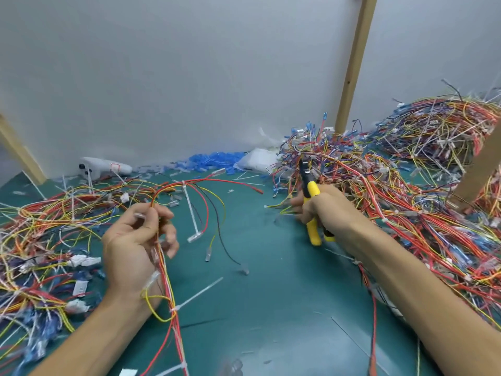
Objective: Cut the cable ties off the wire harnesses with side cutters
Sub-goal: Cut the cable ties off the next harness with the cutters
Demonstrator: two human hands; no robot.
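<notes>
- The left hand (138, 240) grips a wire harness (165, 272) of red, yellow and white leads. Its fingers curl around the bundle, which runs on across the wrist.
- The right hand (325, 210) is clenched around the yellow handles of the side cutters (311, 189). The tool stands upright, well apart from the held harness. Whether its blades are together cannot be told.
- A white cable tie (193, 213) hangs from the harness loop beyond the left hand. A second tie (200, 291) projects from the bundle beside the wrist.
- Both hands work above a green mat (271, 308) littered with tie scraps and loose terminals.
- A left harness pile (40, 240) and a larger right harness pile (420, 164) flank the work area.
- Blue sleeves (214, 160) and a white bag (257, 158) lie against the grey wall (189, 77).
- A wooden post (355, 63) stands upright at the wall.
</notes>
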